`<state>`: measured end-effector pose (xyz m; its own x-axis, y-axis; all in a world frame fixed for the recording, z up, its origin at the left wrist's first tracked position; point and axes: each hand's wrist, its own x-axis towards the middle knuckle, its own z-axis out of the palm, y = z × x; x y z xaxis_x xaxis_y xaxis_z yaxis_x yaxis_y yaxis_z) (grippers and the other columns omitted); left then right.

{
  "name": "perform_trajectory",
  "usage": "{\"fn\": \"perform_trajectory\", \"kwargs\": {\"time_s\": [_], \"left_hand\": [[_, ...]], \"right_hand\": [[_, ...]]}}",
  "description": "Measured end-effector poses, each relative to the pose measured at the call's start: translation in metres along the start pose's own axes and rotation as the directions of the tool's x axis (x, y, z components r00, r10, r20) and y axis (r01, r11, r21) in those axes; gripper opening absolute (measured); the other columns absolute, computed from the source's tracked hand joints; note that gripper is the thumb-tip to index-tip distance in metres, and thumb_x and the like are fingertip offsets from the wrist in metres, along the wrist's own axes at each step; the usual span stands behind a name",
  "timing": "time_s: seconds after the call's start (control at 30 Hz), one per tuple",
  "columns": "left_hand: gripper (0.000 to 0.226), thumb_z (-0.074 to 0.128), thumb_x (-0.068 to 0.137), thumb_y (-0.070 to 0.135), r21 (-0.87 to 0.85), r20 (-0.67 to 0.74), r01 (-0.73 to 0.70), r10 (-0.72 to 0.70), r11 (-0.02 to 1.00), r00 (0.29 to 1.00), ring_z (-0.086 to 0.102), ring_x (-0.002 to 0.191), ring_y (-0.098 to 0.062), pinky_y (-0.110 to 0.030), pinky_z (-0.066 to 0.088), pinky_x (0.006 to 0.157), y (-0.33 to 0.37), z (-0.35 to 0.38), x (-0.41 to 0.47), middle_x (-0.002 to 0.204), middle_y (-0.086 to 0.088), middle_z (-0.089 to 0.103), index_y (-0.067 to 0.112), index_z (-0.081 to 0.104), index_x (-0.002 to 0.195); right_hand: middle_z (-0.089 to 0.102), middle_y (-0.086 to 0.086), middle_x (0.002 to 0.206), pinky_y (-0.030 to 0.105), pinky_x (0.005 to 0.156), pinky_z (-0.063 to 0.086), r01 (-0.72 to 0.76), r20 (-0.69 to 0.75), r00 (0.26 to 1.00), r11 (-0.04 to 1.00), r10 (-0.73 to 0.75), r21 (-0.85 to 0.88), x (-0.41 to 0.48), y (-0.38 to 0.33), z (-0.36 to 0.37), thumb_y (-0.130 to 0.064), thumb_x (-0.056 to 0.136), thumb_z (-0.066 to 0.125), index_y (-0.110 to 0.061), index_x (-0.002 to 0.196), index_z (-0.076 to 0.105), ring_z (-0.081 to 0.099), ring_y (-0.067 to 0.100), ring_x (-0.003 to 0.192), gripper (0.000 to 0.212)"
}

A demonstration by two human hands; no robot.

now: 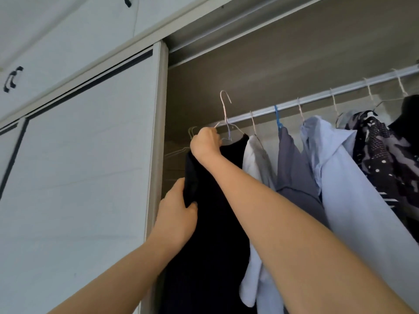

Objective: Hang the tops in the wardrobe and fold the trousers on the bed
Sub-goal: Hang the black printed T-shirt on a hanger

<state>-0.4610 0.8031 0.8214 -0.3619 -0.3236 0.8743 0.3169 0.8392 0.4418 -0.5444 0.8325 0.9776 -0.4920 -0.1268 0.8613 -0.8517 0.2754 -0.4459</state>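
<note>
A black top [215, 223] hangs on a thin wire hanger [225, 109] at the left end of the open wardrobe. The hanger's hook stands above the metal rail [317, 96], not over it. My right hand [205, 143] is closed around the hanger at the top's neck, just below the rail. My left hand [176, 214] grips the top's left edge lower down, thumb in front of the fabric. The top's lower part runs out of view at the bottom.
Several tops hang on the rail to the right: a white one [256, 159], a grey one [292, 168], a light blue shirt [344, 177], a patterned dark one [383, 150]. Empty wire hangers [192, 132] sit at the far left. The white sliding door [90, 155] stands left.
</note>
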Motion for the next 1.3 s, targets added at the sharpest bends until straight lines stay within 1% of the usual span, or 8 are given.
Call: {"fn": "perform_trajectory", "kwargs": {"time_s": [0.1,0.27,0.6,0.73,0.9,1.03,1.17,1.3], "left_hand": [[0.040,0.050,0.096,-0.001,-0.059,-0.001,0.039,-0.039,0.998,0.999,0.063,0.088,0.003,-0.007,0.049,0.061,-0.009,0.023,0.015,0.100,0.016,0.066,0.032,0.054,0.119],[0.035,0.051,0.095,0.000,-0.142,-0.038,0.108,-0.114,0.984,0.993,0.065,0.096,-0.010,-0.027,0.054,0.080,-0.025,0.052,0.032,0.102,0.007,0.068,0.027,0.059,0.116],[0.027,0.051,0.097,0.002,-0.132,-0.118,0.145,-0.161,0.981,0.980,0.066,0.085,-0.007,-0.020,0.048,0.065,-0.042,0.073,0.045,0.091,0.006,0.070,0.027,0.063,0.098],[0.027,0.051,0.097,0.003,-0.137,-0.110,0.173,-0.189,0.975,0.976,0.067,0.086,-0.006,-0.025,0.056,0.077,-0.048,0.076,0.039,0.093,0.006,0.071,0.026,0.065,0.099],[0.025,0.050,0.098,0.002,-0.110,-0.120,0.192,-0.204,0.975,0.972,0.066,0.085,-0.008,-0.019,0.052,0.069,-0.054,0.078,0.031,0.090,0.003,0.070,0.023,0.064,0.095],[0.026,0.048,0.099,0.004,-0.122,-0.089,0.199,-0.210,0.972,0.974,0.066,0.085,-0.008,-0.016,0.050,0.067,-0.053,0.073,0.025,0.092,0.003,0.070,0.024,0.064,0.098],[0.024,0.048,0.100,0.005,-0.130,-0.096,0.184,-0.197,0.974,0.976,0.066,0.087,-0.006,-0.017,0.052,0.072,-0.050,0.063,0.017,0.095,0.005,0.069,0.023,0.064,0.104],[0.027,0.047,0.100,0.003,-0.122,-0.092,0.171,-0.183,0.978,0.979,0.066,0.087,-0.006,-0.018,0.053,0.073,-0.048,0.054,0.004,0.095,0.006,0.069,0.025,0.062,0.106]], "right_hand": [[0.045,0.024,0.135,0.040,0.102,0.039,0.051,-0.009,0.999,0.996,-0.052,-0.071,0.017,0.019,0.009,-0.012,0.099,0.046,0.012,0.133,0.041,0.046,0.037,0.125,0.042],[0.049,0.023,0.135,0.040,0.100,0.042,0.058,0.006,0.998,0.987,-0.057,-0.150,0.051,0.045,0.017,-0.012,0.098,0.047,0.008,0.130,0.051,0.049,0.037,0.124,0.038],[0.055,0.020,0.131,0.039,0.096,0.045,0.082,0.047,0.996,0.970,-0.073,-0.231,0.091,0.073,0.027,-0.015,0.097,0.050,0.002,0.123,0.059,0.052,0.038,0.121,0.031],[0.055,0.020,0.131,0.038,0.094,0.045,0.100,0.095,0.992,0.966,-0.079,-0.237,0.096,0.082,0.038,-0.011,0.098,0.047,0.000,0.123,0.060,0.052,0.038,0.122,0.031],[0.054,0.020,0.132,0.038,0.096,0.045,0.110,0.153,0.986,0.959,-0.071,-0.262,0.087,0.090,0.051,-0.011,0.099,0.044,0.002,0.127,0.055,0.052,0.036,0.123,0.033],[0.054,0.021,0.130,0.038,0.095,0.047,0.086,0.124,0.991,0.961,-0.055,-0.263,0.078,0.091,0.048,-0.014,0.099,0.043,0.004,0.126,0.055,0.054,0.036,0.120,0.034],[0.040,0.026,0.140,0.043,0.102,0.039,0.160,0.088,0.986,0.954,-0.142,-0.253,0.056,0.086,0.046,-0.020,0.101,0.034,0.007,0.139,0.037,0.042,0.039,0.126,0.047],[0.038,0.024,0.140,0.045,0.102,0.037,0.275,0.108,0.961,0.916,-0.254,-0.292,0.019,0.084,0.051,-0.030,0.103,0.032,0.004,0.140,0.032,0.039,0.039,0.128,0.050]]}}
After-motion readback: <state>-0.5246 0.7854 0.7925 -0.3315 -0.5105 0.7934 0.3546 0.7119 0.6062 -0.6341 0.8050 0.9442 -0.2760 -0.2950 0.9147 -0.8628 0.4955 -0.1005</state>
